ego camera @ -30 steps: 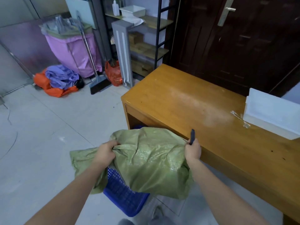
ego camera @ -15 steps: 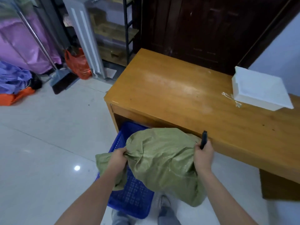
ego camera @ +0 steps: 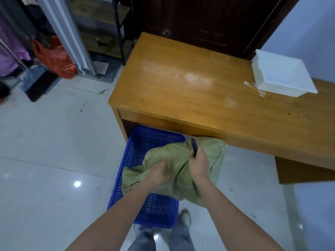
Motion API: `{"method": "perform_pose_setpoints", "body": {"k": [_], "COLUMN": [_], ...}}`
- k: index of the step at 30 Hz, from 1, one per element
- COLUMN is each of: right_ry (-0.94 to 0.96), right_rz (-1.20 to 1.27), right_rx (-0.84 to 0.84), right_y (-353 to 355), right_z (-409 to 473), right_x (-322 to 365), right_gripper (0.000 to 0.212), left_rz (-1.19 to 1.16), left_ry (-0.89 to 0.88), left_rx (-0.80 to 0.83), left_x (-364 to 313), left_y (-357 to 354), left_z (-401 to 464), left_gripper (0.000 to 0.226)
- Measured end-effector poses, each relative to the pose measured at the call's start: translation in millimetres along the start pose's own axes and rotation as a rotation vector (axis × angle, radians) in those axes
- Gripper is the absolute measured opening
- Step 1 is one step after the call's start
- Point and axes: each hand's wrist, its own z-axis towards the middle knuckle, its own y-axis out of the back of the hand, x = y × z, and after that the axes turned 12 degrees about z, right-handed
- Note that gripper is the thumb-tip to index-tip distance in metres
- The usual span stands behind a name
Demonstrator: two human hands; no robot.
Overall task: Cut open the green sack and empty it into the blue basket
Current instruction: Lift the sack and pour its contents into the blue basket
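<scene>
Looking down from the head camera, I see the green sack [ego camera: 183, 169] resting across the right half of the blue basket [ego camera: 143, 147], its bulk spilling over the basket's right rim toward the wooden desk [ego camera: 199, 91]. My right hand [ego camera: 199, 164] is fisted on top of the sack near its middle, wrapped around a dark-handled cutter [ego camera: 194, 147] that points up and away from me; the fist also seems bunched into the fabric, though I cannot tell how much cloth it pinches. My left hand [ego camera: 159, 172] lies just beside it, on the sack's near left part, fingers [ego camera: 164, 163] spread and blurred (so I cannot tell whether it grips the cloth or only presses it flat).

Both forearms reach forward and down, bare, converging over the basket, wrists close together.

The sack is woven plastic, dull olive-green with a faint sheen, crumpled into soft folds, a stitched seam running down its right edge. The basket is rectangular, bright blue, its walls and floor a perforated grid, its far end tucked under the desk's edge. The desk top is glossy orange-brown wood, and a white plastic box [ego camera: 282, 78] sits at its far right. The floor is pale polished tile [ego camera: 54, 160].
</scene>
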Motion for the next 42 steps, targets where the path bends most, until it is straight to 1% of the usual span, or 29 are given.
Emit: {"method": "perform_pose_setpoints", "body": {"k": [1, 3, 5, 6, 8, 9, 11, 14, 16, 19, 21, 24, 25, 27, 29, 30, 32, 33, 34, 35, 37, 39, 42], "right_ry": [-0.008, -0.018, -0.024, -0.023, -0.016, -0.010, -0.009, -0.004, 0.001, 0.010, 0.010, -0.033, -0.055, -0.115, -0.205, -0.280, -0.500, -0.624, -0.752, -0.870, -1.017, -1.037, -0.984], "right_rz": [-0.025, -0.052, -0.069, -0.075, -0.062, -0.054, -0.048, -0.062, -0.061, -0.047, -0.048, 0.006, 0.036, 0.051, 0.009, -0.004, 0.024, 0.088, 0.179, 0.269, 0.430, 0.497, 0.460], "right_rx": [0.004, 0.025, 0.053, 0.068, 0.103, 0.115, 0.124, 0.136, 0.166, 0.199, 0.221, 0.269, 0.245, 0.100, -0.044, -0.081, -0.065, -0.043, -0.026, -0.017, -0.021, -0.030, -0.042], "right_y": [-4, -13, -19, -22, -25, -25, -25, -22, -20, -14, -8, 8, 17, 42, 67, 78, 90, 91, 90, 87, 79, 71, 67], "right_z": [-3, -10, -15, -16, -15, -13, -11, -9, -7, -1, 5, 18, 25, 40, 57, 64, 71, 70, 67, 64, 57, 50, 50], "right_x": [-1, -3, -2, -1, 0, 0, -1, -2, 0, 3, 2, -2, -4, -12, -35, -49, -74, -85, -92, -99, -114, -122, -119], "right_gripper": [0.016, 0.012, 0.009, 0.008, 0.005, 0.005, 0.007, 0.008, 0.005, 0.006, 0.005, 0.018, 0.020, 0.019, 0.018, 0.028, 0.060, 0.070, 0.075, 0.077, 0.077, 0.067, 0.057], "left_rz": [0.037, 0.033, 0.037, 0.060, 0.069, 0.050, 0.006, -0.142, -0.198, -0.185, -0.171, -0.146, -0.148, -0.168, -0.210, -0.232, -0.272, -0.287, -0.300, -0.311, -0.350, -0.395, -0.446], "left_ry": [-0.039, -0.093, -0.081, -0.054, -0.004, 0.014, 0.024, 0.065, 0.105, 0.102, 0.080, 0.066, 0.049, 0.029, 0.015, 0.016, 0.026, 0.033, 0.042, 0.050, 0.060, 0.060, 0.036], "left_rx": [-0.014, -0.018, -0.061, -0.111, -0.226, -0.261, -0.292, -0.303, -0.321, -0.371, -0.399, -0.418, -0.421, -0.420, -0.419, -0.413, -0.403, -0.400, -0.401, -0.402, -0.392, -0.369, -0.330], "left_x": [-6, -17, -27, -29, -29, -29, -31, -38, -43, -50, -54, -58, -60, -64, -68, -69, -69, -68, -68, -67, -66, -68, -71], "left_y": [-1, -6, -11, -14, -18, -21, -24, -26, -24, -24, -23, -19, -18, -15, -13, -12, -14, -16, -18, -20, -24, -25, -23], "left_z": [3, 9, 12, 13, 16, 17, 17, 16, 18, 21, 20, 22, 23, 26, 28, 28, 29, 30, 30, 29, 28, 24, 19], "left_gripper": [0.086, 0.091, 0.088, 0.082, 0.058, 0.045, 0.034, 0.030, 0.027, 0.019, 0.025, 0.017, 0.017, 0.014, 0.013, 0.015, 0.017, 0.016, 0.013, 0.010, 0.007, 0.007, 0.010]}}
